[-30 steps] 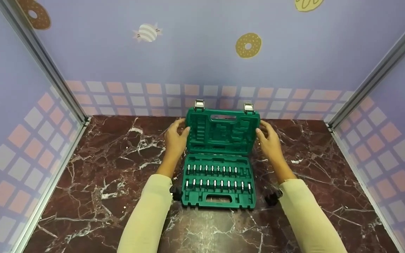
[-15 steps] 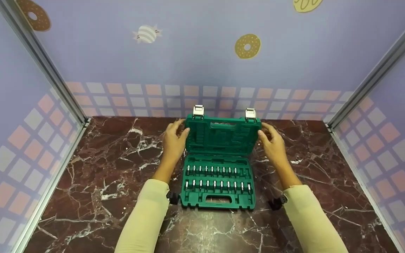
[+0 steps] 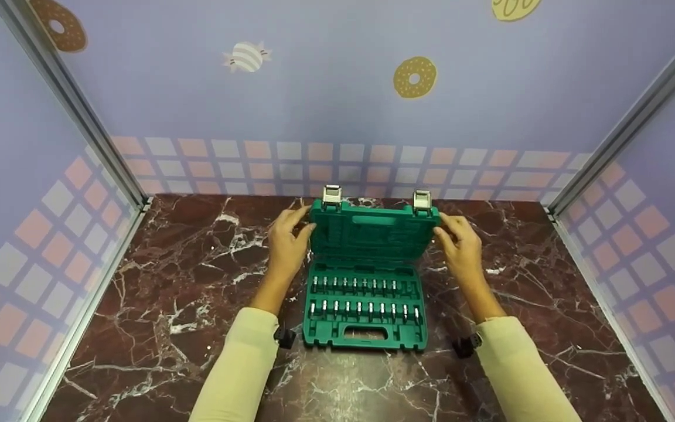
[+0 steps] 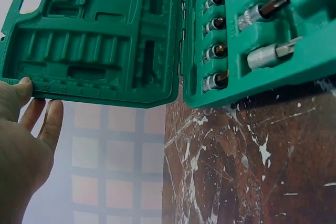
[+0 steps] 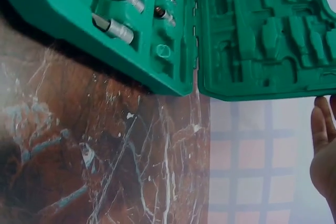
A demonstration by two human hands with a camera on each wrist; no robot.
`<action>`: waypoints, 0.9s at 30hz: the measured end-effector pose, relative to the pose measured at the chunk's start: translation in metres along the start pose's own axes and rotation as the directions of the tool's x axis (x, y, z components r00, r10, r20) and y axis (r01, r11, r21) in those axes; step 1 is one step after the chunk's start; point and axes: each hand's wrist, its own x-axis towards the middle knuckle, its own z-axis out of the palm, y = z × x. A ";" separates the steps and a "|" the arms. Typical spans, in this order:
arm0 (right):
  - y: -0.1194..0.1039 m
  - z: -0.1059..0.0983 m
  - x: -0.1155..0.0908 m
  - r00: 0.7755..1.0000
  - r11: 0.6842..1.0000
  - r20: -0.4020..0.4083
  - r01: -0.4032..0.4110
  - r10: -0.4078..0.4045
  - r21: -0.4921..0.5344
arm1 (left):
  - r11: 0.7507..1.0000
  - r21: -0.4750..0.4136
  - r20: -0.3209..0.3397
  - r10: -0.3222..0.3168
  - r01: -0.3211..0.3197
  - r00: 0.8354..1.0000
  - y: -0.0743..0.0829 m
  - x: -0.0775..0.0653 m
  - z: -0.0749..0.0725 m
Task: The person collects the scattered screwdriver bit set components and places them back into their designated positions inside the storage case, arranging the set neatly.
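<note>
A green plastic tool case [image 3: 364, 296] stands unfolded on the table, its lid [image 3: 372, 233] raised and leaning toward me. Two rows of silver bit sockets [image 3: 360, 308] fill the base; dark and silver bit tips show in the left wrist view. My left hand [image 3: 286, 243] holds the lid's left edge, thumb [image 4: 22, 88] at the rim and fingers behind it. On the opposite edge, my right hand [image 3: 462, 246] grips the lid likewise; its thumb is cut off in the right wrist view. Two metal latches [image 3: 332, 194] stick up from the lid's top edge.
The dark red marbled tabletop [image 3: 197, 305] runs under the case. A purple wall [image 3: 326, 105] with a checkered band rises close behind it, and side walls [image 3: 15, 234] stand at left and right.
The lid has tilted forward and down toward the base, its latches now lower in view. Both hands have moved down and slightly outward with it. The base has stayed put.
</note>
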 end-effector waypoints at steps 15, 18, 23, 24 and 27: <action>-0.011 -0.003 -0.007 0.992 0.997 -0.096 0.079 -0.077 0.022 | 0.997 -0.057 -0.043 0.046 -0.049 0.998 -0.002 -0.014 0.006; -0.008 -0.001 -0.011 0.990 0.996 -0.112 0.087 -0.082 0.035 | 0.996 -0.066 -0.057 0.054 -0.057 0.997 -0.005 -0.015 0.009; -0.006 0.000 -0.016 0.987 0.996 -0.139 0.085 -0.079 0.037 | 0.994 -0.079 -0.063 0.067 -0.072 0.996 -0.006 -0.017 0.012; -0.007 0.000 -0.017 0.987 0.996 -0.143 0.080 -0.075 0.028 | 0.994 -0.075 -0.061 0.069 -0.073 0.996 -0.006 -0.018 0.012; -0.010 -0.002 -0.019 0.988 0.999 -0.144 0.053 -0.054 -0.010 | 0.997 -0.033 -0.048 0.074 -0.076 0.996 -0.003 -0.018 0.012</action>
